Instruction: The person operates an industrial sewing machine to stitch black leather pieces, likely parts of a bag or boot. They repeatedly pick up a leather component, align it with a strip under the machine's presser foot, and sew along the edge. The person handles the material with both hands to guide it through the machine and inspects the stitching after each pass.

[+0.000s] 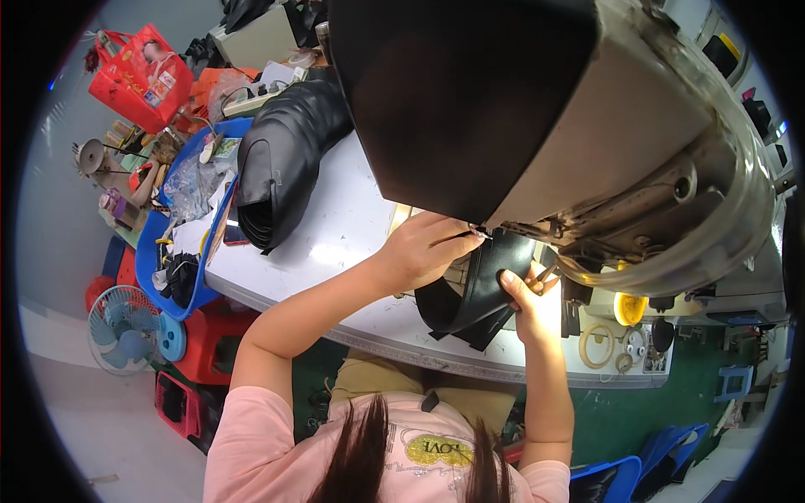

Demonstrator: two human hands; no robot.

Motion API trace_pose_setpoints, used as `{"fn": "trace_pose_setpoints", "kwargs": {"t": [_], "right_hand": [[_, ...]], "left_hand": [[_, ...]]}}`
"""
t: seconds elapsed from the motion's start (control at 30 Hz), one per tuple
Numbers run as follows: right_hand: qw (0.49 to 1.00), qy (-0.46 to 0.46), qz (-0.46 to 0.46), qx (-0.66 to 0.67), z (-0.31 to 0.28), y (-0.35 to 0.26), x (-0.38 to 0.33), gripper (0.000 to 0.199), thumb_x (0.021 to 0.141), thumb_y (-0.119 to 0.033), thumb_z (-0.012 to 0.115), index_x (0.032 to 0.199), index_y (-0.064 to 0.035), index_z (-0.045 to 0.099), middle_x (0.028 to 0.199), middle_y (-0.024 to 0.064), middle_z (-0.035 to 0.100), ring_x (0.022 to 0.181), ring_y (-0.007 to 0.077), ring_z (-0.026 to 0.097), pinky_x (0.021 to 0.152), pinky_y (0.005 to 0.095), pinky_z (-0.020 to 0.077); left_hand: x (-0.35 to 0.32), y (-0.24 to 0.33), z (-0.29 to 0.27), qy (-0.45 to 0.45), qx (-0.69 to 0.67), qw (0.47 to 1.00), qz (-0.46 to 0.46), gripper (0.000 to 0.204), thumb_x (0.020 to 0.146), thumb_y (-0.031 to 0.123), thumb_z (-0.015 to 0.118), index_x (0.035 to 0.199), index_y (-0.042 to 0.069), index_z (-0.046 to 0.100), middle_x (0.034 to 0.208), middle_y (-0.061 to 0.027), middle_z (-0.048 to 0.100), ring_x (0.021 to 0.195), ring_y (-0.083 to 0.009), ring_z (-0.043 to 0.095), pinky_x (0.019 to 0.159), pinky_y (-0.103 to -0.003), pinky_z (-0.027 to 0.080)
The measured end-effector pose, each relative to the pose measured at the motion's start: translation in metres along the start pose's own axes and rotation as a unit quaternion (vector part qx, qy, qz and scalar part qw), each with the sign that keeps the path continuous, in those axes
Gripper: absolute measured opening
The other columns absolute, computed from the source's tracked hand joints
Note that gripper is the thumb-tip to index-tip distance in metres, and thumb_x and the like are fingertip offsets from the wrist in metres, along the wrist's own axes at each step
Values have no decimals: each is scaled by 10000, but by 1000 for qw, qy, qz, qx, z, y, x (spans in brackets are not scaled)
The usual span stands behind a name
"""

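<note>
The black piece (485,289), smooth and leather-like, is under the near side of the machine head (587,126), its lower part bending in a broad curve above the near edge of the white table (331,226); the left hand (423,251) comes in from the left, its thumb and forefinger drawn together at the top of the piece, right by the working point; a small shiny bit shows at those fingertips, but I cannot tell whether they pinch it, the piece, or only rest there. The right hand (530,295) is closed around the right edge of the piece, thumb flat on the outer face and the other fingers curled behind; a slender pointed tool (its kind is too small to tell) shows beside these fingers, perhaps held along with the piece.

The step in hand looks like lining the edge up under the machine; to do it well, the right hand should steer the curve lightly, without tugging, so that the edge meets the working point square and unwrinkled; the left fingertips are very near the mechanism, so they are best drawn clear before anything there runs; the hanging curve wants freedom from the table edge, since drag could twist the line; the black stack (289,159) lies well apart to the left, safely out of the way of the piece.
</note>
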State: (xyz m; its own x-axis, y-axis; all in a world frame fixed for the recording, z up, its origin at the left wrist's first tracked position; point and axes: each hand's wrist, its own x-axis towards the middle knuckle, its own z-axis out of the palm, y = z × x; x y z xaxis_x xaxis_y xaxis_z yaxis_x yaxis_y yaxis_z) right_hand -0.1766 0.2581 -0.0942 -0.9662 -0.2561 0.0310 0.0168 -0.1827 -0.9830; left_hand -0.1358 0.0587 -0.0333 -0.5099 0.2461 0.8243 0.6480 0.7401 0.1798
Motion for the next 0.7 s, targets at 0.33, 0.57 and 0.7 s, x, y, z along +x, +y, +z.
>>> {"fn": "trace_pose_setpoints", "kwargs": {"t": [0.33, 0.57, 0.7], "right_hand": [[999, 8, -23, -45, -3, 5, 2, 236, 713, -214, 689, 826, -40, 576, 634, -39, 507, 517, 14, 409, 441, 147, 282], [965, 19, -82, -248, -14, -9, 2, 211, 746, -185, 664, 857, -51, 545, 643, -29, 469, 537, 32, 393, 480, 161, 310], [914, 76, -235, -323, -50, -45, -19, 129, 769, -47, 613, 886, 2, 592, 765, 48, 597, 617, 74, 510, 551, 194, 402]], "left_hand": [[-6, -5, 15, 42, -85, 995, -37, 147, 665, -9, 634, 806, 21, 603, 818, -90, 599, 718, -240, 589, 617, -300, 484], [-23, -31, 47, 78, -270, 929, -241, 163, 620, -93, 607, 735, 16, 568, 763, -108, 597, 669, -254, 574, 552, -315, 456], [-24, -34, 48, 73, -237, 943, -221, 173, 598, -103, 610, 705, 20, 552, 753, -105, 592, 658, -259, 565, 538, -325, 440]]}}
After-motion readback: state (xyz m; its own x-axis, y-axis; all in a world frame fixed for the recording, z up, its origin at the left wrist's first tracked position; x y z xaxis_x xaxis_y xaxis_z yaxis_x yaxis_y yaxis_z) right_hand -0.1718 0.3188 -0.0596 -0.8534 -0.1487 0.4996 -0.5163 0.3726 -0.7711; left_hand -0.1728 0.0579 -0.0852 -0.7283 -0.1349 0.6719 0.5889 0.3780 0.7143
